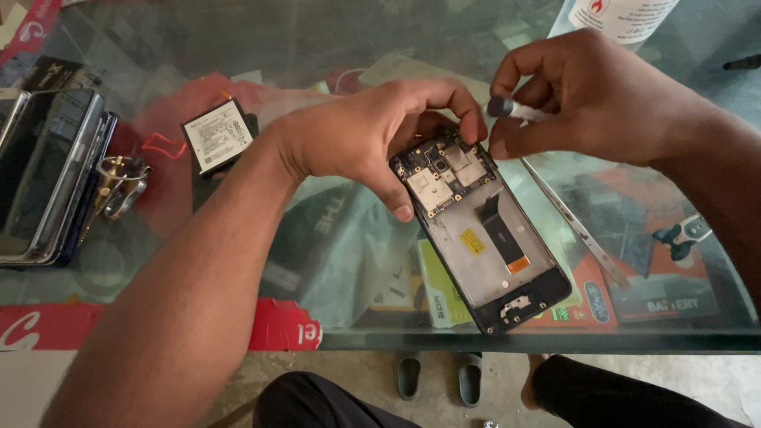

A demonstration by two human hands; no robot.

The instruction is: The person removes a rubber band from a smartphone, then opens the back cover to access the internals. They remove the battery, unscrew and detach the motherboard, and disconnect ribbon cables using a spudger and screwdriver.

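An opened phone frame (483,238) with its back removed lies tilted on the glass table (238,317), circuit board and metal shields showing at its upper end. My left hand (372,135) grips that upper end, thumb on the left edge and fingers curled over the top. My right hand (587,95) holds a small screwdriver (511,109) with a dark cap and white shaft, right by the phone's top corner next to my left fingertips. The tool's tip is hidden.
A phone battery (218,136) lies at the left on the glass. Several stacked phones (47,174) and metal keys (119,184) sit at the far left. Thin metal tweezers (575,226) lie right of the phone. A white bottle (618,16) stands at the top right.
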